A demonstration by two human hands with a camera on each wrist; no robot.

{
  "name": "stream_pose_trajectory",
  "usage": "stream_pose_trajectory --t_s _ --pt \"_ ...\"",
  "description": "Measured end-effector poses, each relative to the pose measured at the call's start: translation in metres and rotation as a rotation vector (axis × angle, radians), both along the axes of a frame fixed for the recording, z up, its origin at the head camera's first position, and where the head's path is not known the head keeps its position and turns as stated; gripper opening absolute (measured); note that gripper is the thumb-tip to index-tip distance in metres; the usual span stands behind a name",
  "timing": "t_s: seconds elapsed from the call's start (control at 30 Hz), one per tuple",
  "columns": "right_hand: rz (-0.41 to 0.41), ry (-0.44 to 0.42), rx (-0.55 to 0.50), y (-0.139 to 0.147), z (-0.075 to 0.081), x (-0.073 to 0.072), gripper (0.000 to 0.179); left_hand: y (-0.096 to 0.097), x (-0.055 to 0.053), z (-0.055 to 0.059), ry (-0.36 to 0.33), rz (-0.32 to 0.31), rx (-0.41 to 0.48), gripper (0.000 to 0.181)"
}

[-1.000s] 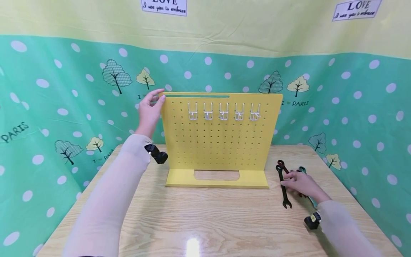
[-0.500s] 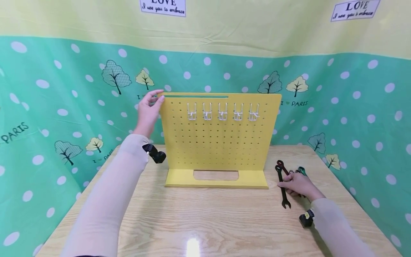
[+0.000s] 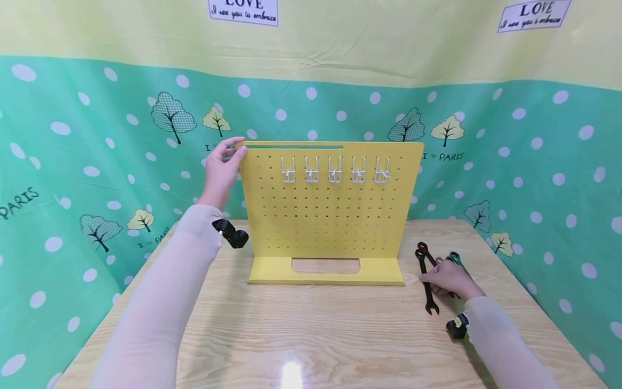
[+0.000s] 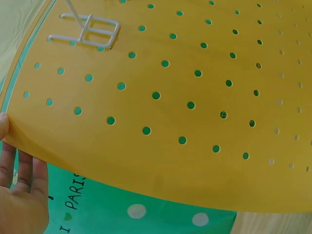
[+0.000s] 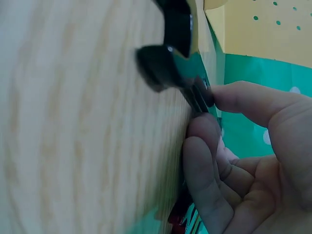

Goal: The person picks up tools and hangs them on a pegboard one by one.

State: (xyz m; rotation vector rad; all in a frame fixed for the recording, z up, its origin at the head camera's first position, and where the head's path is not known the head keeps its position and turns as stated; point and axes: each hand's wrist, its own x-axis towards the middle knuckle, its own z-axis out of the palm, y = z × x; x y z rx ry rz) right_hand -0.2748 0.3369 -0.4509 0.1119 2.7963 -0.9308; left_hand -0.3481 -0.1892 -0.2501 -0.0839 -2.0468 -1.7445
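Note:
A yellow pegboard (image 3: 330, 232) stands upright on its base. My left hand (image 3: 220, 173) grips its upper left corner; the left wrist view shows the thumb on the front face and fingers behind the edge. On the right of the table, my right hand (image 3: 452, 278) pinches a black wrench (image 3: 430, 297) by its shaft between thumb and fingers. In the right wrist view, the open jaw end of that wrench (image 5: 161, 66) points away from the hand, close over the wood. Beside it lie a dark red wrench (image 3: 424, 251) and a green wrench (image 3: 455, 258), both partly hidden by the hand.
Several white wire hooks (image 3: 335, 173) hang in a row along the upper part of the pegboard. The wooden table (image 3: 301, 329) extends in front of it. A green and yellow patterned curtain (image 3: 301, 97) encloses the back and sides.
My right hand has shifted slightly left, and its thumb and fingers have come together on the black wrench. The left hand stays on the pegboard corner.

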Motion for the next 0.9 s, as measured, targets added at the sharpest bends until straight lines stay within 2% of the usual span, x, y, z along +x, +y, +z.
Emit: stream_pose_trajectory --t_s 0.43,0.73,0.9 --pt "0.009 -0.019 -0.004 -0.0011 0.0012 -0.0009 0.031 -0.0011 0.0003 -0.0014 0.014 -0.014 0.010 0.038" --pt "0.011 -0.069 -0.090 -0.0014 0.0017 0.0011 0.029 -0.0024 0.0010 -0.0024 0.019 -0.002 -0.005 0.038" --pt "0.016 -0.073 -0.092 -0.0031 0.0031 0.0041 0.025 -0.0020 0.0012 -0.0019 0.017 -0.006 -0.010 0.037"
